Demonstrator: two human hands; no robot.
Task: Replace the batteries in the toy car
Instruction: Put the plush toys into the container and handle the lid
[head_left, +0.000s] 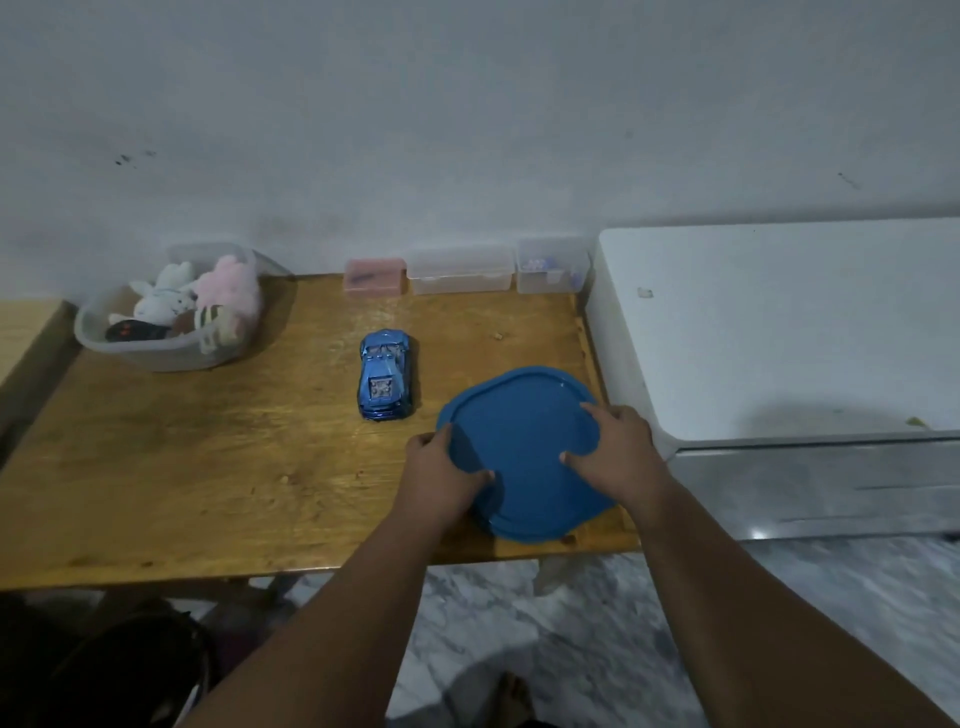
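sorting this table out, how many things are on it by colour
Blue: 2, the toy car and the round lid
Pink: 1, a small box
Clear: 3, two small boxes and the tub of soft toys
Total: 6

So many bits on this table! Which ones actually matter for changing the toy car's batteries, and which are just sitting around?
In use:
- blue toy car
- blue-lidded container, gripped by the left hand and right hand; contents hidden

Lying about:
- tub of plush toys
- pink box
- two clear boxes by the wall
- white cabinet
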